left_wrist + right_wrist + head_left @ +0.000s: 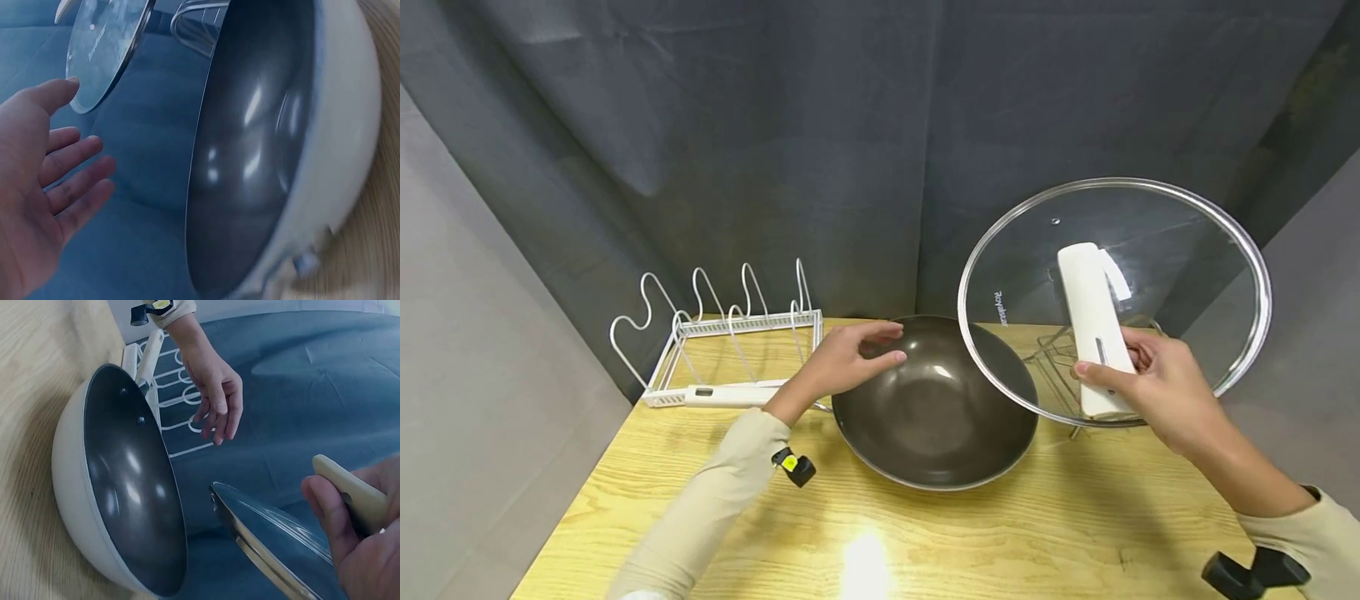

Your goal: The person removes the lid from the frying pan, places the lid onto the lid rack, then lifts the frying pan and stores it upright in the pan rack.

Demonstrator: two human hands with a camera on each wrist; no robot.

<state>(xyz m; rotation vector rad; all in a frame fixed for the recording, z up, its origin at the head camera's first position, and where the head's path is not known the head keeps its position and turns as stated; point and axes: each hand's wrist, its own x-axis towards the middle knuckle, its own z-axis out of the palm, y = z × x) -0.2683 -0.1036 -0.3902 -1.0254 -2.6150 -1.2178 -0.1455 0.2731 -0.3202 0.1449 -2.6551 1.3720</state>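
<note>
My right hand [1172, 396] grips the long white handle [1092, 308] of a round glass pot lid [1015, 250] with a metal rim. The lid is held up in the air, tilted, to the right of a dark-lined wok [936, 417]; in the head view its lower left edge overlaps the wok. Over the wok's left side hovers my left hand [857, 358], fingers loosely extended and holding nothing. From the left wrist view, that hand [44, 187] is apart from both the wok [250, 150] and the lid [103, 56]. The wok sits on the wooden table, uncovered.
A white rack [745, 321] with upright wire loops stands at the back left, and the wok's white handle [726, 396] lies in front of it. Behind the lid is a metal wire rack [1054, 367]. Dark curtain [850, 167] hangs along the table's [985, 542] far edge.
</note>
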